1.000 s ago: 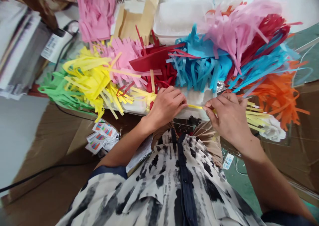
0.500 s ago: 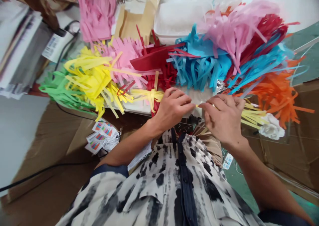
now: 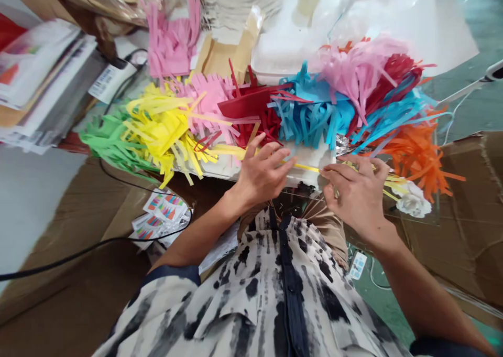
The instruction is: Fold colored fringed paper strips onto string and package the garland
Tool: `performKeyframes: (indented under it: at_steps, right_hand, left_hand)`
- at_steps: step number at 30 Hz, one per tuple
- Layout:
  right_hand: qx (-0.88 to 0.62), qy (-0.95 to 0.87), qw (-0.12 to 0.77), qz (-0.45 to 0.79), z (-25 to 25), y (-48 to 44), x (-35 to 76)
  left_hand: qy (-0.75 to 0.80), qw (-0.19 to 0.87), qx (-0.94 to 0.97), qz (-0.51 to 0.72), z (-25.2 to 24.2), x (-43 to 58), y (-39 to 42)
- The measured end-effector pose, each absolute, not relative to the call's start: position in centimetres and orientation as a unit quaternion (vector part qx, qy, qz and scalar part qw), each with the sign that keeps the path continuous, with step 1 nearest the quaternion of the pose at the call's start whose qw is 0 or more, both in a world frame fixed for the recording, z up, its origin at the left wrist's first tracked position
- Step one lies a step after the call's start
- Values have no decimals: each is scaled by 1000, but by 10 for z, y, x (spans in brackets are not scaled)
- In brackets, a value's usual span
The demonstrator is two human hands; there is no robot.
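Yellow paper strip (image 3: 306, 166) stretched along the pile's near edge, pinched in right hand (image 3: 356, 199), left hand (image 3: 261, 176) open at its other end, contact unclear; fringed paper bundles (image 3: 314, 118) seemingly finished, heaped far side, loose yellow strips (image 3: 396, 185) remaining right.
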State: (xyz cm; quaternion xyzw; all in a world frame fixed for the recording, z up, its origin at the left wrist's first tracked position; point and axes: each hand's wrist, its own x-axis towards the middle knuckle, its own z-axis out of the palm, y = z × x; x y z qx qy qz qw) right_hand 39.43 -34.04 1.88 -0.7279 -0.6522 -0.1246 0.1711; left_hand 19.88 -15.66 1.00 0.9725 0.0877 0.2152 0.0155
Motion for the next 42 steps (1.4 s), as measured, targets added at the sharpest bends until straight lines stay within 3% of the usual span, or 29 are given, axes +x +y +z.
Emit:
performKeyframes:
  at_steps: [14,23,33,36,42]
  right_hand:
    - [-744,-625,157,-177,23,-366,398]
    - [-688,-686,180,-155,6,-355,347]
    - [-714,-671,167,-114,11,-347,332]
    - [-699,-678,185,-134,16,-347,336]
    - [-653,-659,277,-250,50,-337,343]
  left_hand:
    - [41,44,977,207,7,209,-176]
    - [108,15,956,272,-15,178,-221]
    - [123,61,947,292,-6,176,-226]
    - [175,171,924,294,6,174,-229]
    - [296,664,657,198,45,175,-213]
